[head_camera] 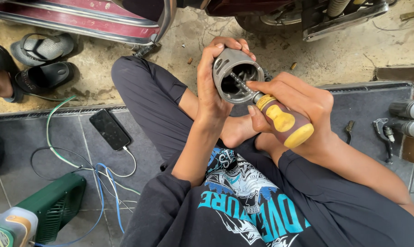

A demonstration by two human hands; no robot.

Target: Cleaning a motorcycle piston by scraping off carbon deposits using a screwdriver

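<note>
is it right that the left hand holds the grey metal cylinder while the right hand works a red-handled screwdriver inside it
Not quite: in the head view the screwdriver handle is brown and yellow, not red. The rest stands: the left hand holds the grey metal cylinder, and the right hand works the screwdriver inside it.

Screwdriver (280, 120) tip inside piston (236, 75) — phone (109, 129) left on floor, sandals (44, 61) behind

piston (236, 75): grey metal | screwdriver handle (284, 122): yellow and maroon | phone (109, 129): black

The grey tiled floor (14, 137) carries a black phone (109, 129) on its white cable (129, 160), tangled green and blue wires (101, 183), a green box (56, 203); black sandals (44, 75) rest on concrete beyond.
</note>
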